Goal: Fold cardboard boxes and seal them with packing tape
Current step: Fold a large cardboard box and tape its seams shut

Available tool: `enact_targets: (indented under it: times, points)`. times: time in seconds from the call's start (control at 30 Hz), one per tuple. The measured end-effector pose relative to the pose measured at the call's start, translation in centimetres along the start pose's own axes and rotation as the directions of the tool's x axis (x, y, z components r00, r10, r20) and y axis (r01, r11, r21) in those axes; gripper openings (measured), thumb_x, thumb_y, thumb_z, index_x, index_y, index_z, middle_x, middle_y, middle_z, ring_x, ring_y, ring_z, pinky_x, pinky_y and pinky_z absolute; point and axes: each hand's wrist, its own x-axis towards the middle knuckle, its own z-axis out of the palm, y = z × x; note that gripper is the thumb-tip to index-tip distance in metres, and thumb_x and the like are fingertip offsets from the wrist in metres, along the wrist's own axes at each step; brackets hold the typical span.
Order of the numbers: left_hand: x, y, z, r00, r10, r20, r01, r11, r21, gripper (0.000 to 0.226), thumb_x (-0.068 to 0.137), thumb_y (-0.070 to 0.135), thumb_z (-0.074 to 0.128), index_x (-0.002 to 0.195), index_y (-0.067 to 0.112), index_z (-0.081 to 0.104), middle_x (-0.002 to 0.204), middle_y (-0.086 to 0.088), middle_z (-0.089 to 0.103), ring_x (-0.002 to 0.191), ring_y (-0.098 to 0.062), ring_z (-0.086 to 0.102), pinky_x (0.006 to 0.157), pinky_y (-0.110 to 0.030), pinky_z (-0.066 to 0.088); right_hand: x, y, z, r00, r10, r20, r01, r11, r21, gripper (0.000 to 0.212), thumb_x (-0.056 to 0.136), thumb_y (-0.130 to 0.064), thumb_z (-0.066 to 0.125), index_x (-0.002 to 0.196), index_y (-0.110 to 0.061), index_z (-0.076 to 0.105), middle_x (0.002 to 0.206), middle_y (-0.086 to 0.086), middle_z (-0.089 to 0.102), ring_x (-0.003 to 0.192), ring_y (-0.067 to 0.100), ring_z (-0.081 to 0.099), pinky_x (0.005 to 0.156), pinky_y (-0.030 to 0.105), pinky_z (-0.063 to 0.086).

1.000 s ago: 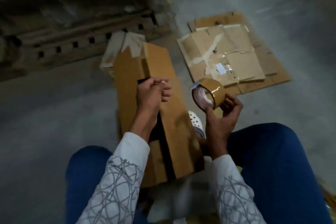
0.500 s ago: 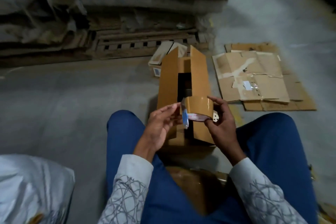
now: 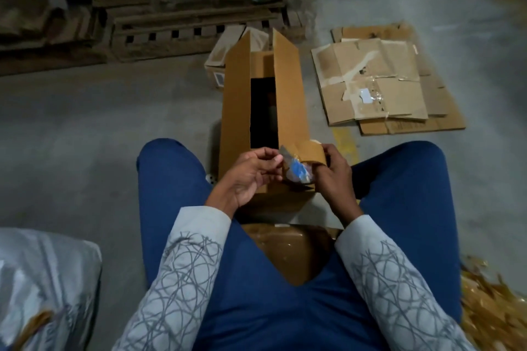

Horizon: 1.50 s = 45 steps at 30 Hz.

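On the grey concrete floor [image 3: 85, 128] between your knees lies the long brown cardboard box [image 3: 236, 111]. Its two long flaps stand upright and its dark inside is open, so nothing on this face is closed or sealed yet. You hold the brown roll of packing tape [image 3: 309, 152] just above the near end of the box. Your right hand [image 3: 333, 177] is curled round the roll from the right. Your left hand [image 3: 253, 177] has its thumb and forefinger drawn together at the loose end of the tape [image 3: 286, 151], which it appears to pinch, though the contact is small and partly hidden. By the look of it, you are freeing the tape's end, ahead of any sealing. The next move calls for peeling a good length off while the right hand keeps the roll steady. The two flaps must then be pressed down until their edges meet, since tape laid over standing flaps will not hold. Flattened sheets of worn cardboard [image 3: 382, 85] lie well apart on the floor to the right of the box.
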Motion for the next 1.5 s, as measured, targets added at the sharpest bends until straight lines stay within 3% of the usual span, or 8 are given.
enact_targets:
  times: [0.27, 0.5, 0.7, 0.83, 0.93, 1.03, 1.23, 1.5]
  points:
    - [0.4, 0.1, -1.0, 0.996, 0.052, -0.075, -0.055, 0.997, -0.049, 0.018, 0.093, 0.001, 0.064, 0.11, 0.0, 0.063, 0.097, -0.008, 0.069, 0.086, -0.014, 0.067, 0.075, -0.026, 0.054, 1.8, -0.3, 1.8, 0.999, -0.018, 0.042, 0.018, 1.0, 0.001, 0.036, 0.09, -0.009, 0.053, 0.123, -0.017, 0.063, 0.114, 0.006, 0.068, 0.104, 0.023, 0.063, 0.082, 0.039, 0.054]
    - [-0.3, 0.3, -0.5, 0.988, 0.144, -0.056, -0.143, 0.99, 0.01, 0.009, 0.096, 0.0, 0.06, 0.103, 0.002, 0.064, 0.092, -0.005, 0.07, 0.083, -0.013, 0.065, 0.073, -0.027, 0.054, 1.6, -0.6, 1.4, 0.993, 0.05, 0.107, -0.06, 0.994, 0.091, 0.047, 0.084, -0.018, 0.055, 0.129, -0.025, 0.065, 0.115, 0.0, 0.07, 0.105, 0.02, 0.066, 0.089, 0.049, 0.058]
    - [-0.9, 0.7, -0.6, 0.977, 0.182, -0.114, -0.179, 0.983, 0.038, 0.009, 0.092, 0.004, 0.066, 0.101, 0.005, 0.068, 0.09, -0.004, 0.073, 0.081, -0.012, 0.068, 0.063, -0.02, 0.054, 1.9, 0.0, 1.0, 0.935, 0.15, 0.322, -0.247, 0.926, 0.285, 0.053, 0.09, 0.001, 0.066, 0.139, -0.018, 0.06, 0.12, 0.006, 0.071, 0.104, 0.023, 0.071, 0.082, 0.04, 0.062]
    - [-0.8, 0.6, -1.0, 0.953, 0.169, -0.252, -0.164, 0.986, 0.04, 0.008, 0.092, 0.005, 0.068, 0.1, 0.005, 0.069, 0.079, -0.001, 0.073, 0.069, -0.009, 0.065, 0.056, -0.018, 0.051, 1.2, -0.3, 0.1, 0.891, 0.016, 0.453, -0.091, 0.985, 0.143, 0.072, 0.086, -0.005, 0.077, 0.147, -0.031, 0.048, 0.131, -0.008, 0.055, 0.118, 0.011, 0.058, 0.091, 0.038, 0.059]
    - [-0.6, 0.4, -1.2, 0.927, 0.182, -0.327, -0.164, 0.983, 0.082, 0.008, 0.093, 0.004, 0.069, 0.101, 0.005, 0.07, 0.076, -0.001, 0.07, 0.063, -0.008, 0.061, 0.052, -0.019, 0.051, 0.4, -0.9, 0.2, 0.954, -0.16, 0.253, 0.127, 0.982, 0.143, 0.057, 0.093, 0.003, 0.063, 0.139, -0.029, 0.057, 0.134, -0.006, 0.057, 0.12, 0.008, 0.057, 0.096, 0.042, 0.057]
    - [-0.5, 0.4, -1.0, 0.913, 0.233, -0.336, -0.192, 0.97, 0.151, 0.006, 0.094, 0.005, 0.069, 0.097, 0.01, 0.07, 0.079, -0.001, 0.071, 0.066, -0.008, 0.062, 0.052, -0.019, 0.052, -0.4, -1.9, 0.2, 0.955, -0.277, 0.105, 0.246, 0.939, 0.241, 0.027, 0.102, -0.014, 0.059, 0.127, -0.019, 0.067, 0.12, -0.003, 0.068, 0.111, 0.011, 0.064, 0.086, 0.046, 0.061]
    - [-0.6, 0.2, -0.8, 0.916, 0.308, -0.258, -0.23, 0.928, 0.292, 0.005, 0.095, 0.007, 0.067, 0.1, 0.007, 0.068, 0.088, -0.006, 0.072, 0.072, -0.011, 0.064, 0.053, -0.022, 0.047, -1.1, -1.9, 0.8, 0.827, -0.539, 0.161, 0.546, 0.838, 0.003, 0.036, 0.086, -0.035, 0.082, 0.115, -0.015, 0.073, 0.108, -0.003, 0.065, 0.099, 0.014, 0.064, 0.073, 0.034, 0.06]
    - [-0.8, 0.5, -0.4, 0.904, 0.363, -0.225, -0.269, 0.894, 0.358, 0.008, 0.093, 0.001, 0.068, 0.093, 0.009, 0.068, 0.083, -0.001, 0.073, 0.065, -0.007, 0.063, 0.049, -0.021, 0.046, -0.6, -1.7, 0.0, 0.849, -0.527, 0.051, 0.527, 0.85, 0.011, 0.022, 0.088, -0.018, 0.08, 0.109, -0.011, 0.078, 0.101, 0.002, 0.073, 0.094, 0.01, 0.07, 0.076, 0.033, 0.063]
